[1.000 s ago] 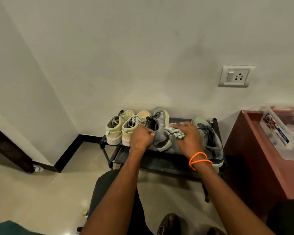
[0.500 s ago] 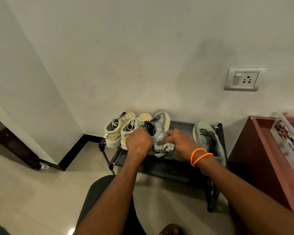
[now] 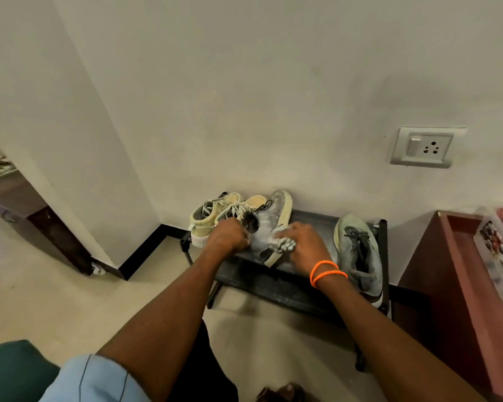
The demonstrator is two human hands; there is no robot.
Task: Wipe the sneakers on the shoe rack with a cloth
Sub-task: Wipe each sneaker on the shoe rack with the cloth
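A black shoe rack (image 3: 308,282) stands against the wall. On it, a grey sneaker (image 3: 269,224) lies tipped on its side with its pale sole to the right. My left hand (image 3: 227,236) grips the sneaker at its heel opening. My right hand (image 3: 304,245), with orange bands at the wrist, holds a bunched grey-white cloth (image 3: 283,244) against the sneaker's side near the sole. A second grey sneaker (image 3: 359,253) sits upright at the rack's right end. Two yellow sneakers (image 3: 212,214) sit at the left end, partly hidden by my left hand.
A reddish-brown cabinet (image 3: 459,274) with a clear plastic box (image 3: 500,256) on top stands right of the rack. A wall socket (image 3: 424,146) is above it. A dark wooden door frame (image 3: 55,236) is at left. Tiled floor lies in front.
My right hand with the cloth slid along the tipped grey sneaker's side, down toward the heel and then back up a little. My left hand kept its grip. The camera moved closer.
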